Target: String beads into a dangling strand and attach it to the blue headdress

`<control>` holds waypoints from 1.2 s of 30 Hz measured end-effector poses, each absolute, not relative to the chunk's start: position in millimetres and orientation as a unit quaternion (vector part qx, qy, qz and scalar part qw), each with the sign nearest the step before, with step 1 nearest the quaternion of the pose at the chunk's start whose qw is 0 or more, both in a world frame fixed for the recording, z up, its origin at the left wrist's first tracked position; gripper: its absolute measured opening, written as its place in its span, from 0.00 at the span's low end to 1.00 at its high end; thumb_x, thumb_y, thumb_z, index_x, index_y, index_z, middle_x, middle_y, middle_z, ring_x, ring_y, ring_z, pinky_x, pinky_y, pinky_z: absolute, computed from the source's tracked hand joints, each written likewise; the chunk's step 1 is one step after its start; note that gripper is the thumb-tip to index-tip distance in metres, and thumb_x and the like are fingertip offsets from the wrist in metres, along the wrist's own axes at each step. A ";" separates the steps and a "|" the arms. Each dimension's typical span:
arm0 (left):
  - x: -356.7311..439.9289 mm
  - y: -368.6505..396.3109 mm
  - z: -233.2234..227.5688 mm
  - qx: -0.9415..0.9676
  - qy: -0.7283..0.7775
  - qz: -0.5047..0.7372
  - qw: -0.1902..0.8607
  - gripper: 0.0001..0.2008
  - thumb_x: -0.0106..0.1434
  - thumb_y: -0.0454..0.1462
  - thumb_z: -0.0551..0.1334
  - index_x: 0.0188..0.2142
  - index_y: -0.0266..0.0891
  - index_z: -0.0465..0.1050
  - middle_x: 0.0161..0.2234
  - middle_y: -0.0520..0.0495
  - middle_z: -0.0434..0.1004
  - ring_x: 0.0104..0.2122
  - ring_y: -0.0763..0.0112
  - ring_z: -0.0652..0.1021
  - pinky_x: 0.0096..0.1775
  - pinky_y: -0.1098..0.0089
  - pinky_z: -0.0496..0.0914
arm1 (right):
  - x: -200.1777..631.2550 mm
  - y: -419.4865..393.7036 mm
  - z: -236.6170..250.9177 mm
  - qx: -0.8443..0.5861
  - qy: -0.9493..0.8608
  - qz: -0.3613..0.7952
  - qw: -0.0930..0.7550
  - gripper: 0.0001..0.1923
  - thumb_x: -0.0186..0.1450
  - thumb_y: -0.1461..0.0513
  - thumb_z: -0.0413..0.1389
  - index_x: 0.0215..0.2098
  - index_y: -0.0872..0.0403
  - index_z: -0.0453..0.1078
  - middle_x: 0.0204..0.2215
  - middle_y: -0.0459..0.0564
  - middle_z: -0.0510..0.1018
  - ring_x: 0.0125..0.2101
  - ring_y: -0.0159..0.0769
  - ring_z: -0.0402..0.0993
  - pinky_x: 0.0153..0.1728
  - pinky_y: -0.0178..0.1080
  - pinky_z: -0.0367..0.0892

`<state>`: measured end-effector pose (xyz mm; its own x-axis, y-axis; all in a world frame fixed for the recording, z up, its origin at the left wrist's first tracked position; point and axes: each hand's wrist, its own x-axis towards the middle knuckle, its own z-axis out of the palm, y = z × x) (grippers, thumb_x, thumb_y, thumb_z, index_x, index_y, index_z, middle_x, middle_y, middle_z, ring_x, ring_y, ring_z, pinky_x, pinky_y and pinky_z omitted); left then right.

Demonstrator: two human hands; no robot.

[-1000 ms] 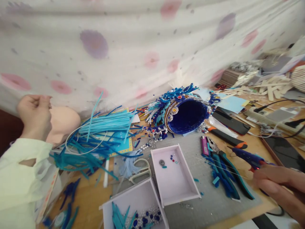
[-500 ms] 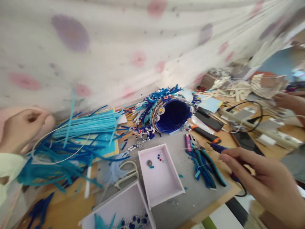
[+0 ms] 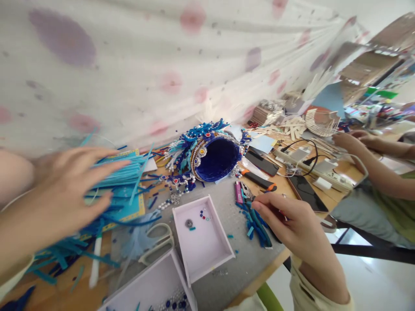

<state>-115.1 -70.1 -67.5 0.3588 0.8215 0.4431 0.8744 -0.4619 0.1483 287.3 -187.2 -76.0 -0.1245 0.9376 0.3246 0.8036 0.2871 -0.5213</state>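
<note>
Your left hand [image 3: 69, 190], fingers spread and holding nothing, hovers over the turquoise strips [image 3: 125, 175] heaped on the desk [image 3: 285, 186]; they look light and floppy, so pinch mid-bundle. Your right hand [image 3: 288, 220] curls loosely above the pliers [image 3: 256, 216], apparently grasping nothing.

Table [image 3: 293, 183]: wooden top, running along a spotted white cloth backdrop.
Mat [image 3: 227, 203]: grey sheet lying over the near part of the table.
Trays: a shallow pale tray [image 3: 202, 237] sitting on the mat, holding a few beads; a second tray [image 3: 152, 289] lying just beside it at the near edge, partly cut off.
Headpiece [image 3: 210, 151]: blue beaded crown lying on its side behind the tray, opening facing the camera.
Strips [image 3: 119, 181]: a heap of turquoise and blue strips spreading over the left part.
Scissors [image 3: 157, 242]: pale-handled, lying left of the tray.
Pliers [image 3: 249, 207]: teal-handled, resting right of the tray among blue scraps.
Phone [image 3: 306, 192]: dark, lying flat farther right.
</note>
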 end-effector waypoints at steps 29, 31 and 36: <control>-0.8 -110.3 -44.2 -0.733 -0.468 -0.315 -0.379 0.12 0.58 0.45 0.64 0.24 0.41 0.75 0.17 0.56 0.67 0.16 0.79 0.62 0.18 0.76 0.55 | 285.3 -177.1 -69.6 -0.524 -0.768 0.144 0.341 0.09 0.70 0.60 0.54 0.32 0.52 0.72 0.21 0.42 0.74 0.21 0.28 0.64 0.23 0.32 0.58; -14.0 -105.8 -42.1 -0.722 -0.507 -0.320 -0.345 0.12 0.57 0.46 0.65 0.24 0.40 0.75 0.16 0.56 0.65 0.16 0.78 0.61 0.17 0.76 0.52 | 293.8 -178.5 -68.4 -0.542 -0.758 0.130 0.339 0.09 0.69 0.60 0.54 0.32 0.52 0.72 0.20 0.42 0.73 0.19 0.28 0.63 0.22 0.32 0.58; -41.4 -98.7 -41.6 -0.719 -0.544 -0.337 -0.272 0.11 0.55 0.46 0.65 0.25 0.41 0.77 0.23 0.53 0.76 0.21 0.75 0.69 0.22 0.76 0.60 | 309.5 -181.2 -67.3 -0.565 -0.739 0.133 0.343 0.10 0.68 0.59 0.55 0.30 0.52 0.72 0.19 0.42 0.71 0.18 0.29 0.61 0.19 0.33 0.56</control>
<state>-41.4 -98.7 -41.6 0.1809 0.9655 0.1874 0.5985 -0.2593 0.7580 309.5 -181.2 -67.3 -0.1264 0.9258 0.3561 0.7428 0.3263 -0.5846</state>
